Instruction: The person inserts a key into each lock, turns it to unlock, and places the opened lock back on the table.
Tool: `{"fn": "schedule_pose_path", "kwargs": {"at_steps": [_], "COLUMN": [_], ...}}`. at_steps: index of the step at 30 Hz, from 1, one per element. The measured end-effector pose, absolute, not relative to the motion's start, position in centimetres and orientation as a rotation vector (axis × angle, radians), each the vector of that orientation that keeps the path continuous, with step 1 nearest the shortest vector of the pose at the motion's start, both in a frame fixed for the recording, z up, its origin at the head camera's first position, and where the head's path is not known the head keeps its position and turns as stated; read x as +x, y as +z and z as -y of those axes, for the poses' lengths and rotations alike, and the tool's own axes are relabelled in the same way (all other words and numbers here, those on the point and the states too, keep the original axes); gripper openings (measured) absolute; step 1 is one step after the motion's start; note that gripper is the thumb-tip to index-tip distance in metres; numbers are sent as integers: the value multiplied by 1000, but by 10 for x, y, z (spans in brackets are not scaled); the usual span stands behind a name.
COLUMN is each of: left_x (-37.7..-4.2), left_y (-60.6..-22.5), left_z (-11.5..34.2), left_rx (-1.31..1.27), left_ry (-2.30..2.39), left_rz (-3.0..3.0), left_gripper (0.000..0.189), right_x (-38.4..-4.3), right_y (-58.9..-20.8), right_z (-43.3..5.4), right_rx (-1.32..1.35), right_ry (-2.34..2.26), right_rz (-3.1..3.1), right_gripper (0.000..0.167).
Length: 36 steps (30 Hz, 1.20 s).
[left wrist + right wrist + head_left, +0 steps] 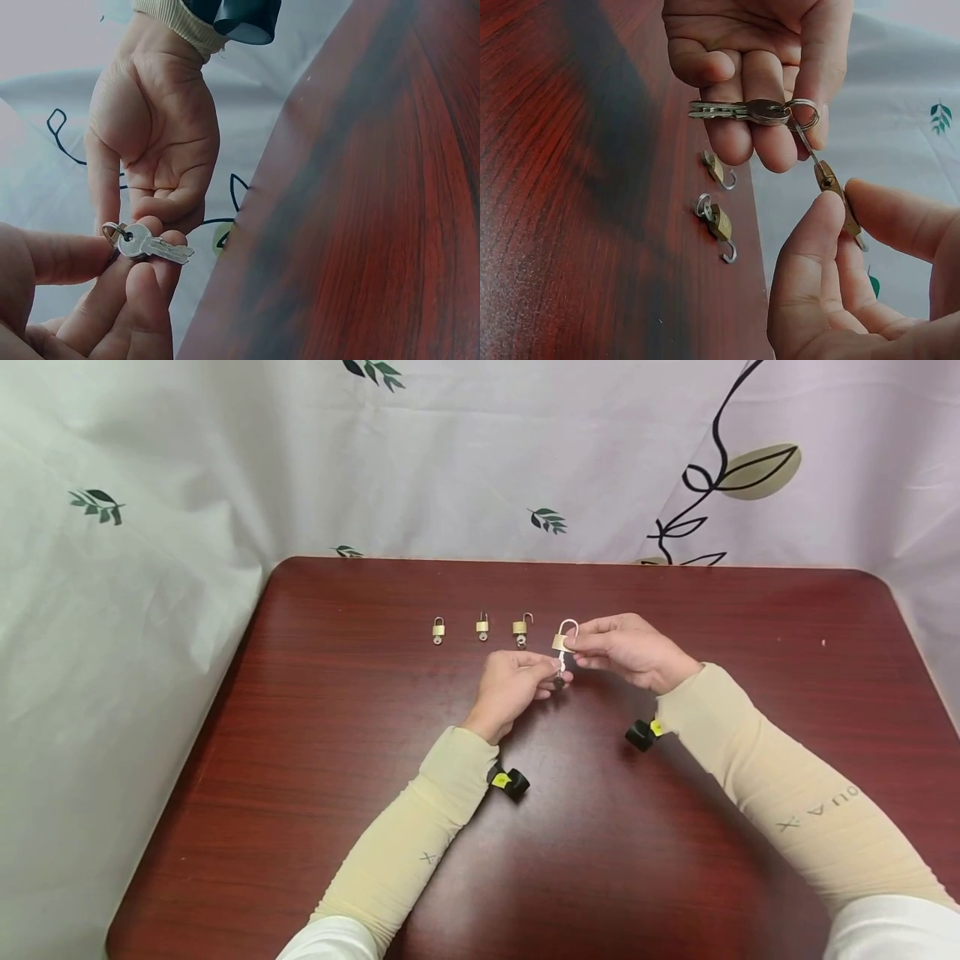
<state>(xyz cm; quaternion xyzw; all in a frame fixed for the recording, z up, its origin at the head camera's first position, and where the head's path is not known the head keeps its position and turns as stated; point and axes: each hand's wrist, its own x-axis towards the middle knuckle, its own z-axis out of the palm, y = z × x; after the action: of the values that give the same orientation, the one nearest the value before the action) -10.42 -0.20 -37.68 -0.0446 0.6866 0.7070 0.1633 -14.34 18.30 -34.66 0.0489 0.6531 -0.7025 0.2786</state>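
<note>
Between thumb and fingers my right hand holds a small brass padlock, its silver shackle swung open at the top. My left hand pinches a key that reaches the keyhole in the padlock's base. More silver keys hang from the same split ring and lie across the left fingers. In the left wrist view these keys show clearly, while the padlock is mostly hidden behind the fingers.
On the dark red table, left of the held padlock, stand a row of three brass padlocks: a left one, a middle one and a right one with an open shackle. Behind the table hangs a pale patterned cloth.
</note>
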Motion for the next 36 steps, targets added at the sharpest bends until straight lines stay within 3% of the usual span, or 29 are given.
{"fn": "schedule_pose_path", "kwargs": {"at_steps": [6,11,36], "left_x": [-103,-105,-108], "left_y": [-375,-375,-377], "left_z": [1,3,8], "left_rx": [-146,-136,-26], "left_ry": [2007,1992,1948], "left_rz": [-1952,-1946,-1907], "left_gripper": [17,18,23], "right_x": [-142,-141,-141], "right_y": [-347,-348,-347], "right_z": [-182,-182,-182], "right_rx": [118,125,170], "right_ry": [-1844,-1843,-1952], "right_rz": [-1797,-1778,-1675], "right_gripper": [15,5,16]}}
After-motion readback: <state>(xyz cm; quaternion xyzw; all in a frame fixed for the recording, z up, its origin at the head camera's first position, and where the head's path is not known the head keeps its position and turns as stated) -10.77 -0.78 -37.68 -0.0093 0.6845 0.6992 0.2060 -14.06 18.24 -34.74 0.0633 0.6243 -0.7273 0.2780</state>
